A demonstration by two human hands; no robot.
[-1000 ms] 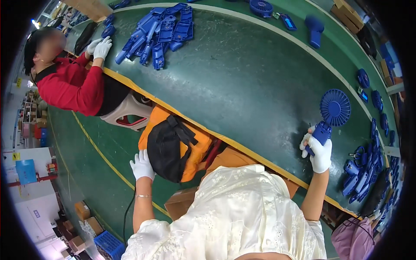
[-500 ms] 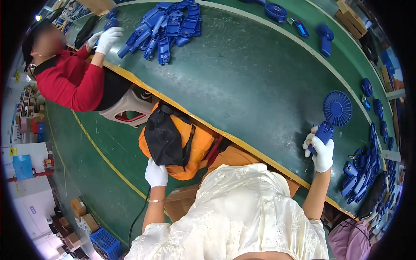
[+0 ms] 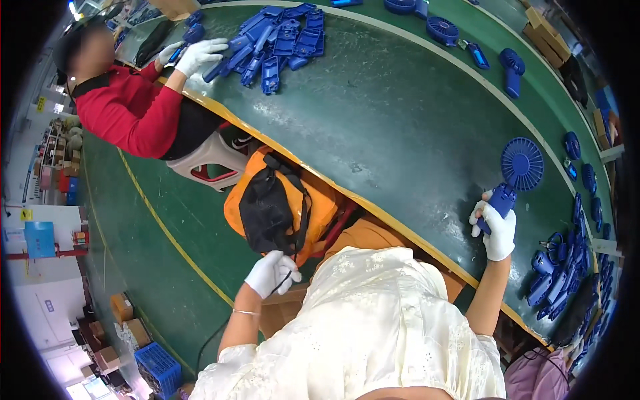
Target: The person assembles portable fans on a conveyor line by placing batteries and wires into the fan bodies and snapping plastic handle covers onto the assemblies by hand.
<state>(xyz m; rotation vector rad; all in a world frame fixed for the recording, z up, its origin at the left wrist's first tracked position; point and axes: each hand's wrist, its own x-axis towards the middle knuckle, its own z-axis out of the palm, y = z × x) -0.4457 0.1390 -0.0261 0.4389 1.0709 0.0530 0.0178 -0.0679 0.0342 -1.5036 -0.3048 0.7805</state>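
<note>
My gloved right hand (image 3: pixel 498 230) is wrapped round the handle of a blue handheld fan (image 3: pixel 522 165), whose round grille head points away from me over the green bench. The lower end of the handle is partly hidden by the fingers. Off the bench, near an orange and black backpack (image 3: pixel 268 207), my gloved left hand (image 3: pixel 272 273) has its fingers curled on a thin black cord (image 3: pixel 212 338). The cord crosses the fingers and trails down beside my left forearm. Right of the fan lies a pile of blue fan parts (image 3: pixel 559 273).
A co-worker in a red top (image 3: pixel 137 113), with white gloves, sits at the bench's far left beside a heap of blue casings (image 3: pixel 283 40). More blue fans (image 3: pixel 512 70) line the far strip. The bench's yellow edge (image 3: pixel 393 233) runs diagonally before me.
My left hand has moved right and turned over, away from the backpack's lower edge, with the cord now across its fingers. My right hand still holds the fan. The co-worker's hands reach nearer the heap.
</note>
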